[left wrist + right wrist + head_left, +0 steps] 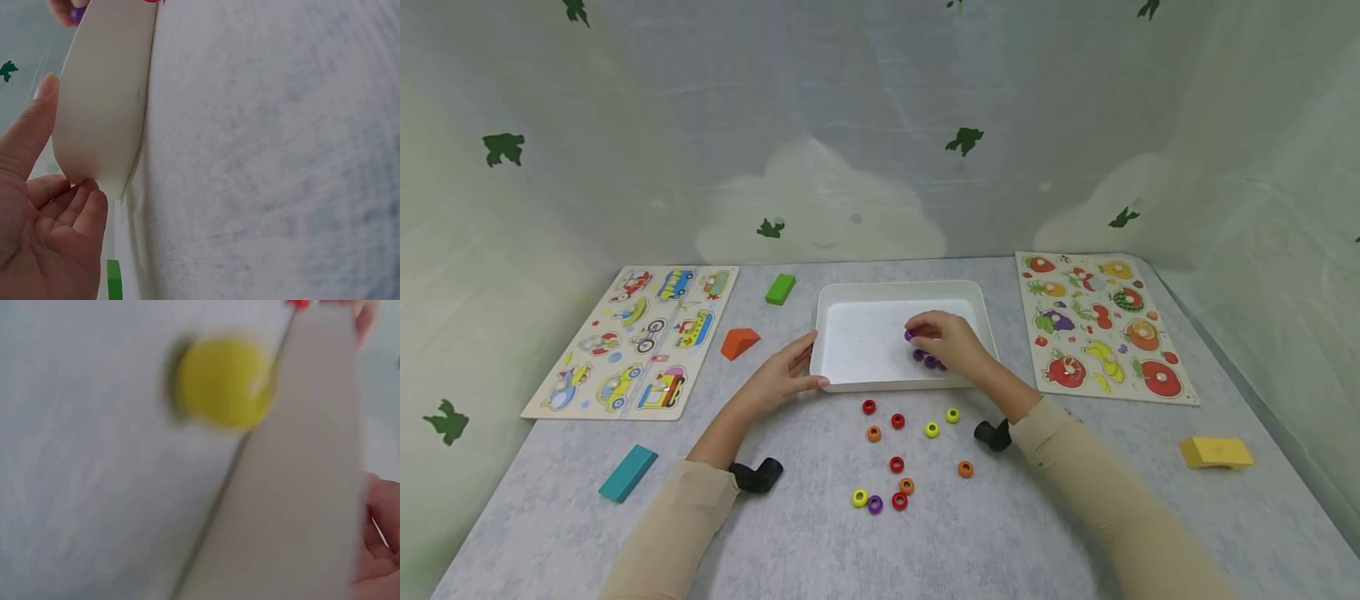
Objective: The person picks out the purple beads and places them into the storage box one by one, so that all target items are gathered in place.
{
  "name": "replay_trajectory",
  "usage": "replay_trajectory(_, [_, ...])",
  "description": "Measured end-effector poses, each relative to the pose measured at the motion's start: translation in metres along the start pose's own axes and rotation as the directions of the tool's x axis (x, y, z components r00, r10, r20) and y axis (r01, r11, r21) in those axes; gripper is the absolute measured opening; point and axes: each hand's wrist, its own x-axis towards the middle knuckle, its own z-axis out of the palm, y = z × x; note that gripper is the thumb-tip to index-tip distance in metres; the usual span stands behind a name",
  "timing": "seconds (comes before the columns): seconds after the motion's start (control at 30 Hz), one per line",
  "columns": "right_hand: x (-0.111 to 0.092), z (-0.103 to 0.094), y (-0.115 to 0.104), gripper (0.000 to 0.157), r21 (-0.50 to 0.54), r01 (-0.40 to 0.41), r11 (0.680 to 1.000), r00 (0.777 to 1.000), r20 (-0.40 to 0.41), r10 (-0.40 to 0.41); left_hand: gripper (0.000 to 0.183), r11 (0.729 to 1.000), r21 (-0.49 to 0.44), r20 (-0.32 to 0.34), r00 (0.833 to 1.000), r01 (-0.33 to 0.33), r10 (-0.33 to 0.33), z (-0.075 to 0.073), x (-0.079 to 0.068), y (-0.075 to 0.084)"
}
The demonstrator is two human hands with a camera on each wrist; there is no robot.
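Observation:
A shallow white tray (pixel 865 387) sits on the table. My left hand (pixel 775 382) grips its near left corner, thumb at the front wall and fingers along the left side; in the left wrist view the fingertips (pixel 87 185) curl against the wall. Over the tray's right half, my right hand (pixel 953 342) pinches a purple bead (pixel 909 335) between thumb and fingertips. Several more purple beads (pixel 930 362) lie on the tray floor just below that hand, partly hidden by it. A yellow bead (pixel 225 381) looms blurred beside the tray wall in the right wrist view.
In front of the tray lie scattered red (pixel 897 464), orange (pixel 966 469) and yellow beads (pixel 932 430), with one purple bead (pixel 875 504). Picture puzzle boards stand left (pixel 587 325) and right (pixel 1078 333). Green (pixel 780 289), orange (pixel 740 342), teal (pixel 628 473) and yellow blocks (pixel 1216 452) lie around.

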Motion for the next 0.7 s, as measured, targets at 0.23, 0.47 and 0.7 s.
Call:
replay_trajectory(0.23, [0.013,0.002,0.025,0.016,-0.099,-0.153,0.983,0.985,0.065,0.160,0.089,1.000,-0.008,-0.006,1.000,0.008,-0.008,0.000,0.000,0.001])
replay_trajectory(0.47, [0.014,0.005,0.026,0.016,-0.157,-0.198,0.968,0.973,0.091,0.214,0.088,1.000,-0.017,0.004,1.000,0.006,-0.006,-0.001,0.000,-0.002])
replay_trajectory(0.7, [0.002,-0.001,0.011,0.030,-0.047,-0.116,0.992,0.992,0.051,0.118,0.088,1.000,-0.022,0.002,1.000,-0.010,0.010,0.000,0.001,-0.003])
